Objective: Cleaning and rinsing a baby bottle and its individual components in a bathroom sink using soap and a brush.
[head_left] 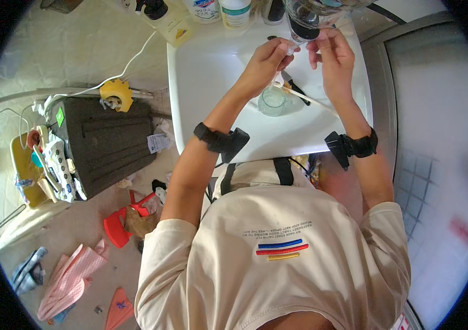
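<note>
My left hand (269, 59) is closed in a pinch at the far side of the white sink (206, 99). A small, clear whitish piece (292, 50) shows at its fingertips. Across from it, my right hand (334, 55) is raised with bent fingers drawn together; what they hold, if anything, I cannot make out. Just beyond the fingers is a clear object with a dark band (303, 31). Below the hands stands a greenish clear glass (272, 101). A black-handled tool (297, 91) and a pale thin stick (313, 99) lie beside it.
Along the sink's back edge stand a pump bottle (174, 26), a white tub (236, 14) and other containers. A dark grey cabinet (110, 146) is at the left. Pink cloth (74, 275) and a red object (115, 226) lie on the floor. A frosted door (437, 110) borders the right.
</note>
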The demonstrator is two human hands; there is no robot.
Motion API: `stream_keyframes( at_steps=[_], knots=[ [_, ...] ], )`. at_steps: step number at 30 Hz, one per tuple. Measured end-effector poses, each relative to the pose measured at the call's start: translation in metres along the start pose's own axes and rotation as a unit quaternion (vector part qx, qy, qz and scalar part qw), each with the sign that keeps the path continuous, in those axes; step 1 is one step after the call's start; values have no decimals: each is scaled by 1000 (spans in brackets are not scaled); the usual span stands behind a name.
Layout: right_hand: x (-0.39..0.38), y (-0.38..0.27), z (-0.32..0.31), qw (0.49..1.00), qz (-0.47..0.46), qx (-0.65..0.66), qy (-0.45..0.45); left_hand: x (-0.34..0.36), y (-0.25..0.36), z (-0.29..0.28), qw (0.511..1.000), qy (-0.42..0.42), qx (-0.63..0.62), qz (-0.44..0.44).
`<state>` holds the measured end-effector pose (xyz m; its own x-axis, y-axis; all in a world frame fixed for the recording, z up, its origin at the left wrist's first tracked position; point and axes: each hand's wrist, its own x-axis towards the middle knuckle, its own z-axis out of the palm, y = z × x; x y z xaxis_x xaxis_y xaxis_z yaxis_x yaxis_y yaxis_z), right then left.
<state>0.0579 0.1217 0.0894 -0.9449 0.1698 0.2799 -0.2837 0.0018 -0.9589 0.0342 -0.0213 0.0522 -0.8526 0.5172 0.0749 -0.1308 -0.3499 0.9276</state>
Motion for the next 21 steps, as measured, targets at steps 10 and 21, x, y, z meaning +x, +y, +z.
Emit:
stream_keyframes(
  at_steps=[10, 21],
  knots=[
    [23, 5, -35, 983, 16, 93, 156, 9, -20, -9, 992, 6, 13, -128],
    [-15, 43, 7, 936, 286, 204, 33, 29, -23, -6, 939, 94, 324, 65]
  ],
)
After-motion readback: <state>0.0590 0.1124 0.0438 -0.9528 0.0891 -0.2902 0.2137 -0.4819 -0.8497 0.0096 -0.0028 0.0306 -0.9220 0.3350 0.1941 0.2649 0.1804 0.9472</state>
